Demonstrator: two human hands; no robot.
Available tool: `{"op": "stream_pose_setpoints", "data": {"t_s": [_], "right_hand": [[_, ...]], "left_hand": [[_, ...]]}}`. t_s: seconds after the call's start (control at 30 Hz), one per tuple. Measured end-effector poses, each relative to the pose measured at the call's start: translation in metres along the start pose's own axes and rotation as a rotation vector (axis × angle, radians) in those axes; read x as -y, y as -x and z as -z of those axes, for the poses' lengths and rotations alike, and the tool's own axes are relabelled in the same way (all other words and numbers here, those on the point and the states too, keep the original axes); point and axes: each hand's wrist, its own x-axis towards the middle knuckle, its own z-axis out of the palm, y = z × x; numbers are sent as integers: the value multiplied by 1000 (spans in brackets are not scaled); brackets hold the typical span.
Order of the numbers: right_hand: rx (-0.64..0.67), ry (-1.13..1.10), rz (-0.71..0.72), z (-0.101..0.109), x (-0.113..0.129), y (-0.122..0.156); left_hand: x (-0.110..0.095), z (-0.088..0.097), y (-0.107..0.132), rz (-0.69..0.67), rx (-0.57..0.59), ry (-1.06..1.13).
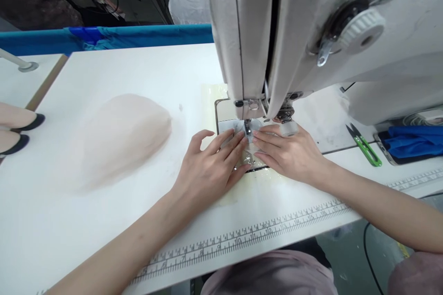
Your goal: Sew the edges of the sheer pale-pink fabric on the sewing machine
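Note:
My left hand [212, 166] lies flat on the white table, fingers stretched toward the needle of the white sewing machine [304, 32]. My right hand [289, 152] lies flat opposite it, fingers pointing left under the machine head. Between the fingertips of both hands a small sheer fabric piece [246, 156] is pressed down at the presser foot [248, 130] on the metal needle plate [222, 115]. Both hands have their fingers extended and press the fabric rather than gripping it.
A pile of pale pink sheer fabric [117, 138] lies left of my hands. Green thread snips [365, 146] and folded blue cloth [411, 140] sit at the right under the machine arm. A printed ruler [249, 235] runs along the table's front edge. Blue fabric [104, 37] hangs behind.

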Motion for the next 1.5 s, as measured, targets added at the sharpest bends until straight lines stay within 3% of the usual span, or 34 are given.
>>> {"op": "stream_pose_setpoints", "data": {"t_s": [0.47,0.67,0.83,0.93,1.0,1.13,1.2,1.3,1.37,1.43,1.5], "right_hand": [[-27,73,-5,-3,-2,-1],[-57,-2,-6,-4,-6,-2],[22,59,-81,-4,-14,-5],[86,86,-66,4,-16,-4],[69,63,-75,12,-16,-3],[66,110,-86,19,-19,-1],[113,159,-63,18,-20,0],[136,125,-33,16,-18,1],[139,41,-2,18,-13,3],[143,-27,38,20,-6,5],[134,-35,80,21,3,6]], "left_hand": [[2,-6,-4,3,-56,-54],[2,-5,-3,-10,-77,-94],[-6,-3,-3,-65,-140,-153],[-3,2,-1,-129,-72,-62],[6,10,2,-86,-59,-64],[19,23,8,204,-198,-311],[14,21,8,146,-210,-236],[3,11,5,15,-29,-17],[4,7,4,130,19,-18],[11,7,3,301,-48,-78],[16,11,2,320,-129,-100]]}}
